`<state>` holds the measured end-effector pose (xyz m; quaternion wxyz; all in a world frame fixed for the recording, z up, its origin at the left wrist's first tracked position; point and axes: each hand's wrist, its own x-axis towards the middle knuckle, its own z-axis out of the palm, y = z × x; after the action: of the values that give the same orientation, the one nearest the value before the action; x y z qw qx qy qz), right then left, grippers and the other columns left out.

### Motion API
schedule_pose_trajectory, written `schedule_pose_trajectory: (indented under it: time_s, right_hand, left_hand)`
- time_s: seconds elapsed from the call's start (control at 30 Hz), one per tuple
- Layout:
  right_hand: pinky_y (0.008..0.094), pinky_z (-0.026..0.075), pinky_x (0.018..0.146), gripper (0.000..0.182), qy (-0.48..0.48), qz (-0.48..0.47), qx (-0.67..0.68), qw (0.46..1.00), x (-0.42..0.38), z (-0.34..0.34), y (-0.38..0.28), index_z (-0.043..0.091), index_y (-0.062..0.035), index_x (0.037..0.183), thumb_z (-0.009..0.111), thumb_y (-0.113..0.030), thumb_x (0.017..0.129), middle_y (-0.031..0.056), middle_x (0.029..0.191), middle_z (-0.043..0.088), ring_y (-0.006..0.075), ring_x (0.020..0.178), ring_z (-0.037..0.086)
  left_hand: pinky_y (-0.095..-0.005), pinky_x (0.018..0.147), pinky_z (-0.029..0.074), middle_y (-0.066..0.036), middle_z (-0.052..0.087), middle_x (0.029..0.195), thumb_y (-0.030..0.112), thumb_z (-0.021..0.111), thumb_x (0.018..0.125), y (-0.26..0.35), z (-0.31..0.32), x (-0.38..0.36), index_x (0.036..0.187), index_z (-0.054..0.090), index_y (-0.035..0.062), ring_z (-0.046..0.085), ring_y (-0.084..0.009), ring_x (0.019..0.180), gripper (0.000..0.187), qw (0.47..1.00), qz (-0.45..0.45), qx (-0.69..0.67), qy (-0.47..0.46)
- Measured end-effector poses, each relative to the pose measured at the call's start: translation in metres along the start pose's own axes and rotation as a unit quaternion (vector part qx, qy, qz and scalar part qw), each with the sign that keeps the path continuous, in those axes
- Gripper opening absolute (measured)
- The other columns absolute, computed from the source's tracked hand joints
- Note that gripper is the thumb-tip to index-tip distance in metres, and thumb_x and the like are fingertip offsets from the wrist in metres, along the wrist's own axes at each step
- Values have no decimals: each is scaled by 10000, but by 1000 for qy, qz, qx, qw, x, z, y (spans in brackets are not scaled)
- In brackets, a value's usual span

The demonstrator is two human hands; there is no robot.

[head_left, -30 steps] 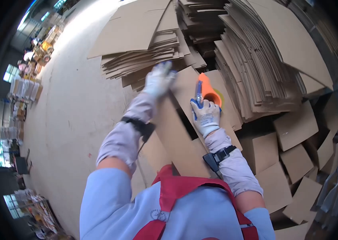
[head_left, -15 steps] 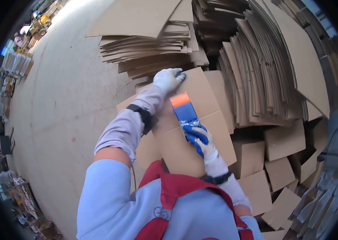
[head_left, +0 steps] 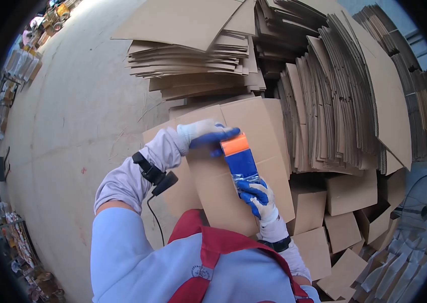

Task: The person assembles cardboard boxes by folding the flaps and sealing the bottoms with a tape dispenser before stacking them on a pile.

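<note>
A blue tape dispenser (head_left: 242, 160) with an orange front end is over a flat brown cardboard sheet (head_left: 223, 194). My right hand (head_left: 258, 198), in a white and blue glove, is closed around the dispenser's near end. My left hand (head_left: 212, 135), gloved the same way, has its fingers stretched out beside the orange end, with the fingertips at or very near it. Motion smears the lower fingers of that hand. Whether it touches the dispenser, I cannot tell.
A stack of flat cardboard (head_left: 188, 65) lies beyond the sheet. Upright folded cardboard (head_left: 324, 96) stands at the right, above several open boxes (head_left: 352, 192). Concrete floor (head_left: 72, 126) spreads at the left, with distant shelving and a person (head_left: 27, 35) at the far edge.
My left hand has come back from the sheet's far edge to the dispenser's orange end, its fingers now extended. The dispenser, in my right hand, appears slightly lower and further right in view.
</note>
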<state>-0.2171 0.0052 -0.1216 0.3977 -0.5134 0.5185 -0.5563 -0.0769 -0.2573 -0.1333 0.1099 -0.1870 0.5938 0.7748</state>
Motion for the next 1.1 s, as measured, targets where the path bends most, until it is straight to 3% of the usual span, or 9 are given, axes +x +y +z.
schedule_pose_trajectory:
  time_s: [0.2,0.27,0.33,0.47,0.73,0.9,1.03,1.07,1.1]
  right_hand:
    - [340,503,825,282,1,59,-24,998,3,-3,-7,664,-24,1127,629,-75,852,135,1046,668,252,938,641]
    - [332,499,827,289,10,88,-36,995,13,-2,-13,657,-19,1144,609,-102,872,135,1066,662,243,937,637]
    - [317,493,831,322,49,129,22,990,31,4,-27,639,-10,1181,577,-160,902,124,1112,643,217,950,623]
    - [292,487,830,341,56,166,26,984,32,1,-29,627,-3,1197,577,-177,908,119,1134,625,182,950,609]
    - [308,486,859,353,78,109,-5,991,27,0,-18,640,-14,1179,599,-246,915,122,1157,632,212,996,617]
    - [361,460,923,339,73,131,77,986,40,5,-20,654,-50,1155,600,-283,914,144,1161,636,293,1062,599]
    - [401,446,943,290,61,130,13,990,-60,-7,-9,656,-84,1150,584,-231,911,156,1139,642,344,1060,595]
    - [430,437,954,280,54,-107,-148,982,-110,-17,-15,653,-96,1144,589,-169,882,154,1135,641,364,1055,592]
    - [435,455,932,278,25,56,-97,993,-159,-30,-34,655,-88,1114,621,-130,841,155,1118,642,375,1035,598]
  left_hand:
    - [-291,580,474,-75,625,754,248,592,929,-17,4,6,892,687,38,587,-172,602,233,957,64,-282,4]
    - [-344,662,510,-119,660,810,248,635,877,2,-24,17,895,718,59,624,-236,634,207,886,142,372,239]
    - [-383,798,532,-175,692,920,327,643,829,31,-57,30,949,732,84,681,-299,839,285,782,110,511,339]
    - [-386,807,513,-118,710,964,350,634,868,29,-107,56,976,734,105,664,-277,948,286,806,-174,505,256]
    - [-419,900,494,-165,681,1088,480,568,870,-70,-179,94,1065,714,108,638,-339,1038,445,716,-253,636,136]
    - [-410,999,425,-208,598,1239,589,474,916,46,-44,79,1320,523,66,550,-392,1158,663,791,-20,529,306]
    - [-426,988,431,-201,594,1250,630,403,917,32,28,79,1407,439,145,565,-359,1163,689,736,-109,555,371]
    - [-425,992,427,-201,595,1250,641,391,918,24,20,82,1413,434,154,566,-353,1164,695,730,-89,565,374]
    - [-417,1006,420,-189,591,1266,636,379,920,20,16,83,1422,415,136,561,-340,1178,709,722,-91,574,375]
